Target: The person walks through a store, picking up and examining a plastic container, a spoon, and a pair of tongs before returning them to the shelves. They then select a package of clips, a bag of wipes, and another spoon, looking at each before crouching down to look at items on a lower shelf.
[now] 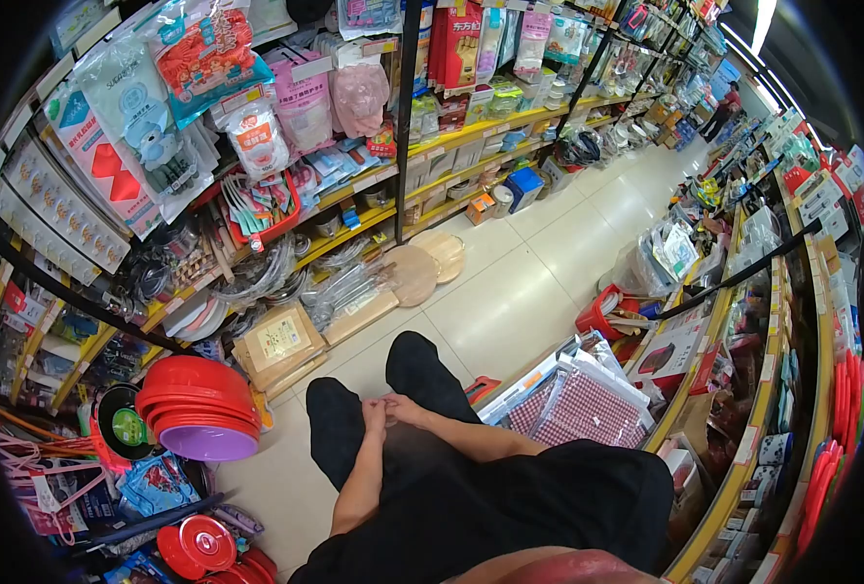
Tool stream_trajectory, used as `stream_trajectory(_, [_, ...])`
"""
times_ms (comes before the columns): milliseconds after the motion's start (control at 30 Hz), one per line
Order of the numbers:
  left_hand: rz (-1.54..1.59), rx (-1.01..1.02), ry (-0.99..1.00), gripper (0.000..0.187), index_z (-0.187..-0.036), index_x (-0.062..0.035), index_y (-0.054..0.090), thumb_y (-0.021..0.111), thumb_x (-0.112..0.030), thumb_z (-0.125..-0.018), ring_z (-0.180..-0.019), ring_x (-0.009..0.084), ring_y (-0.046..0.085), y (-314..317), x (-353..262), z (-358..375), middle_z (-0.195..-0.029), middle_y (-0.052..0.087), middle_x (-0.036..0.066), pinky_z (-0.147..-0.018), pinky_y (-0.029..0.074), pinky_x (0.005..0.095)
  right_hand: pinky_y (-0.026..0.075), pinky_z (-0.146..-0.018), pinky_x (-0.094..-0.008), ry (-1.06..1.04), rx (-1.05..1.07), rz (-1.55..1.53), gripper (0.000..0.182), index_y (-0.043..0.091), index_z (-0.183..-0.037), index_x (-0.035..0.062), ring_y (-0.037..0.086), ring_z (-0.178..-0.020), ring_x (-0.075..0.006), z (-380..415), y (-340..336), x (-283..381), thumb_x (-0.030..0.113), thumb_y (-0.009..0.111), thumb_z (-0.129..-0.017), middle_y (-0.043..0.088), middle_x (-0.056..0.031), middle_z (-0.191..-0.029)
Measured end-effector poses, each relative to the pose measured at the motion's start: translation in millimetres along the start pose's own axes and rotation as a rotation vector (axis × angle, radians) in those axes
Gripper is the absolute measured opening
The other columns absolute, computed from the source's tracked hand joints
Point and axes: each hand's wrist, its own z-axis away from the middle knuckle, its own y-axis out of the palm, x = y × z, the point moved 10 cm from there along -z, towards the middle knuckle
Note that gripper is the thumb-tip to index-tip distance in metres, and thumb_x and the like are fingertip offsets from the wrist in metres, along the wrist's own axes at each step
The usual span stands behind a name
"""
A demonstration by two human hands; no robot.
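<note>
My left hand [374,417] and my right hand [403,410] meet in front of me, between my knees in dark trousers [340,423]. Their fingers are curled and touch each other at the tips. Whatever lies between them, if anything, is too small or hidden to make out. Beyond my knees, wooden cutting boards [279,341] lean at the foot of the left shelves. To the right of my knees, packs of red-and-white checked cloth [588,404] lie stacked in clear plastic.
Stacked red basins [198,394] stand at the left, with pink hangers [57,487] behind them. Round wooden boards [413,274] rest on the tiled floor [510,302]. Loaded shelves line both sides of the aisle. A person [722,109] stands far down it.
</note>
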Motion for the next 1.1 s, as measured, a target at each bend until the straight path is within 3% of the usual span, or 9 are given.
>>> stream_trajectory(200, [0.027, 0.019, -0.004, 0.012, -0.087, -0.0025, 0.041, 0.047, -0.007, -0.078, -0.070, 0.0170, 0.053, 3, -9, 6, -0.079, 0.050, 0.009, -0.058, 0.047, 0.0282, 0.044, -0.065, -0.0255, -0.018, 0.017, -0.026, 0.032, 0.050, -0.109, 0.0004, 0.054, -0.078, -0.0142, -3, 1, -2, 0.007, 0.051, -0.078, 0.058, -0.0073, -0.088])
stream_trajectory(500, [-0.012, 0.042, -0.020, 0.012, -0.089, -0.0054, 0.039, 0.046, -0.011, -0.081, -0.059, 0.0202, 0.055, -1, 31, -22, -0.076, 0.051, 0.011, -0.039, 0.047, 0.0320, 0.044, -0.066, -0.0249, -0.016, 0.015, -0.021, 0.031, 0.050, -0.108, 0.0007, 0.055, -0.079, -0.0140, 0, 2, 1, 0.006, 0.050, -0.078, 0.058, -0.0071, -0.088])
stream_trajectory(800, [0.034, 0.026, -0.048, 0.014, -0.089, -0.0032, 0.041, 0.048, -0.008, -0.078, -0.069, 0.0188, 0.055, 5, -12, 11, -0.079, 0.051, 0.011, -0.054, 0.048, 0.0289, 0.046, -0.065, -0.0257, 0.023, -0.003, -0.044, 0.034, 0.049, -0.110, 0.0008, 0.055, -0.079, -0.0153, -1, 0, -4, 0.005, 0.051, -0.076, 0.057, -0.0081, -0.088])
stream_trajectory(1033, [0.027, 0.022, -0.033, 0.013, -0.087, -0.0037, 0.041, 0.049, -0.008, -0.078, -0.068, 0.0180, 0.053, 3, -6, 5, -0.078, 0.050, 0.010, -0.053, 0.048, 0.0290, 0.046, -0.065, -0.0260, 0.027, -0.008, -0.037, 0.035, 0.048, -0.110, 0.0000, 0.055, -0.078, -0.0152, -1, 0, -2, 0.004, 0.051, -0.076, 0.057, -0.0082, -0.087])
stream_trajectory(1100, [0.019, 0.024, -0.032, 0.013, -0.087, -0.0039, 0.041, 0.049, -0.008, -0.078, -0.067, 0.0178, 0.053, 3, -8, 6, -0.078, 0.049, 0.010, -0.053, 0.048, 0.0290, 0.043, -0.075, -0.0270, 0.068, 0.007, -0.028, 0.037, 0.047, -0.113, -0.0003, 0.054, -0.089, -0.0170, 1, 0, -4, 0.006, 0.053, -0.077, 0.057, -0.0104, -0.097])
